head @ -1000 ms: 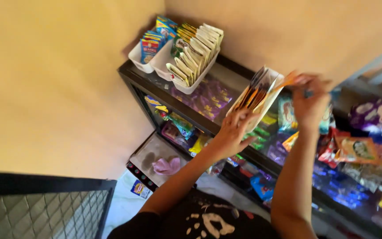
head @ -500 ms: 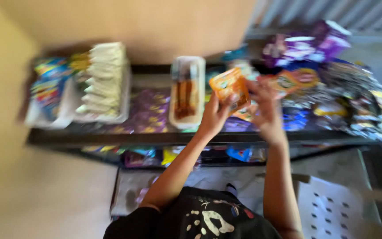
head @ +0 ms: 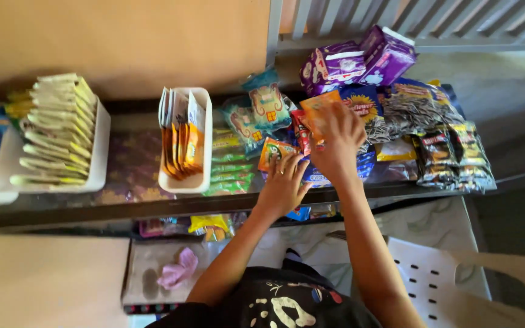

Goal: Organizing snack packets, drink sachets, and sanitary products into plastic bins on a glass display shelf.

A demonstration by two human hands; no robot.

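Your right hand (head: 338, 143) pinches a flat orange foil packet (head: 318, 109) upright for slotting in; left hand (head: 284, 185) rests open, steadying a small orange snack sachet (head: 273, 152).

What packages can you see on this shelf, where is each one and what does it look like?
Orange packet: held up by the right hand, flat.
Orange snack packet: under the left hand.
White bin, shelf centre: upright orange and white sachets.
White tray, left: pale yellow sachets.
Purple packs, back right: boxy.
Dark seed packets, right: overlapping.
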